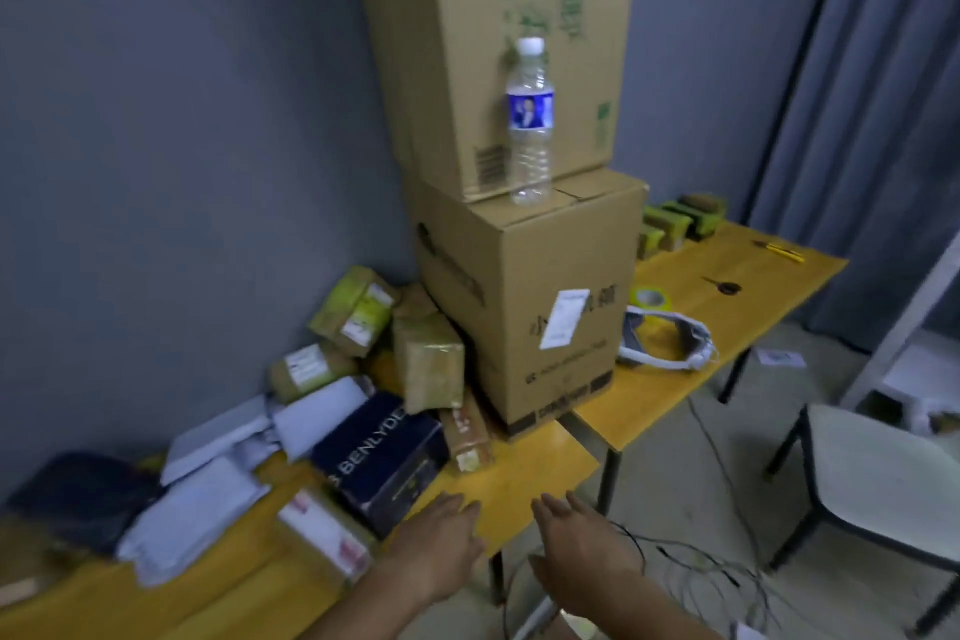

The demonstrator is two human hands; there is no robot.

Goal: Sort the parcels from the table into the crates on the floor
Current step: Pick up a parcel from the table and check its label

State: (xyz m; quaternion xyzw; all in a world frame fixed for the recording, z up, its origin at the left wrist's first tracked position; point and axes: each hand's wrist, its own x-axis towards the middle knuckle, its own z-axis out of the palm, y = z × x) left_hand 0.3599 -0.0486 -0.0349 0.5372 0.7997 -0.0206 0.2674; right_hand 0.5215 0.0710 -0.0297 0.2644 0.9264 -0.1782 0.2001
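Parcels lie heaped on the yellow wooden table [519,483] against the wall. Among them are a dark blue box [384,452] printed BENLYDE, several white mailer bags [192,515], several yellowish taped packets [434,364] and a brown packet with a pink-marked label [327,535]. My left hand [441,546] is stretched flat over the table's near edge, just right of the blue box, holding nothing. My right hand [576,546] hovers beside it past the table's corner, fingers straight and empty. No crates are in view.
Two large cardboard boxes [530,296] are stacked on the table, with a water bottle [530,125] standing on the lower one. A white headset [670,343], tape roll [652,299], scissors and cutter lie to the right. A chair [878,478] and loose cables [691,561] occupy the floor.
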